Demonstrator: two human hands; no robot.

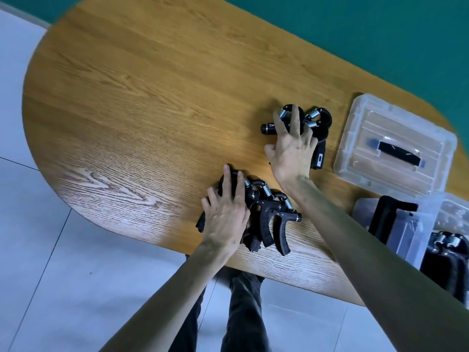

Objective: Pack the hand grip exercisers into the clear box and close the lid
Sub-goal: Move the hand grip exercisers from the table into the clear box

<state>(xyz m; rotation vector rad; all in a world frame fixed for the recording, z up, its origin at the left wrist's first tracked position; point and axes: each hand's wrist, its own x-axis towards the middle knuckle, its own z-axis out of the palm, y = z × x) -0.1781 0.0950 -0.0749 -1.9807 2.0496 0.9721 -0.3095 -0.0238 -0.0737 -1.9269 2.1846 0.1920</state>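
Two heaps of black hand grip exercisers with steel springs lie on the wooden table [142, 102]. My left hand [225, 214] rests on the near heap [271, 219] by the front edge, its fingers spread over the top exerciser. My right hand [291, 146] lies on the far heap [317, 120], fingers spread and pressing down on it. The clear box [429, 224] stands at the right edge, with more exercisers [446, 252] inside. Its clear lid [396, 146], with a black handle, lies flat on the table behind the box.
The table is an oval with its rounded end to the left. Pale floor tiles [63, 275] lie below its front edge and a green wall [355, 26] rises behind it. My legs in dark trousers [243, 313] show under the table's edge.
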